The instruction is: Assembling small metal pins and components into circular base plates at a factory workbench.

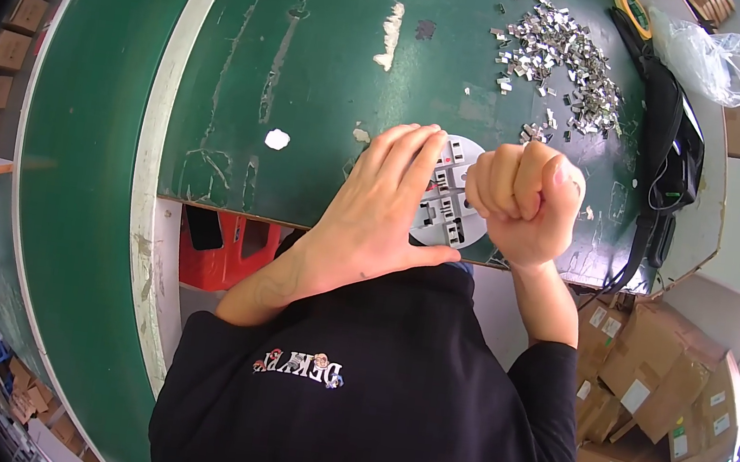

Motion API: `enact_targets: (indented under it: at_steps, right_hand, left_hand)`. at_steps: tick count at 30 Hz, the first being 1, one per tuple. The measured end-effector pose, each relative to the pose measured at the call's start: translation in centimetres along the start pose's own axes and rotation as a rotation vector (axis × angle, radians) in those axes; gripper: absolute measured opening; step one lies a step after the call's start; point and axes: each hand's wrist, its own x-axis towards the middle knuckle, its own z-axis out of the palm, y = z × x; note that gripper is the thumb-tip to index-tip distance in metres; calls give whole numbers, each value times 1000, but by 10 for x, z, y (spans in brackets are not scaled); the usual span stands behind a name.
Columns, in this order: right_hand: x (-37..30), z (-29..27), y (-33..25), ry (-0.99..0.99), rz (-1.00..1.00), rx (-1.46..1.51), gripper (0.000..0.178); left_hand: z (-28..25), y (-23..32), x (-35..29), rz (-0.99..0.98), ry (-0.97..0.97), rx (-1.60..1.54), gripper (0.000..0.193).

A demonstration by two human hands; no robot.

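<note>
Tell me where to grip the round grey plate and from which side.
Probably best to pinch the round grey plate by its lower-right rim, coming from the lower right: the curved edge shows uncovered there, while the left hand spans its left side and the closed right hand hides its upper-right edge.

On the tabletop (328,85), I see the disc (473,232) between left hand (382,191) and right hand (528,200), parts (561,55) beyond and rightward, the bag (676,145) at far right.

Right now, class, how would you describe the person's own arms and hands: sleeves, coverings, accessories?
The left hand and right hand are bare, with no gloves, rings or watch visible. Black short sleeves leave both forearms uncovered.
</note>
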Motion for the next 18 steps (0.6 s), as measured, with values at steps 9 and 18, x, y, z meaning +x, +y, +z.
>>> enact_targets:
  at_steps: [9, 18]
  right_hand:
    - [-12, 23, 25, 252, -214, -324, 43]
    - [-1, 3, 0, 72, -184, -124, 33]
  left_hand:
    - [3, -2, 0, 48, 22, 70, 104]
    - [4, -2, -1, 46, 18, 116, 107]
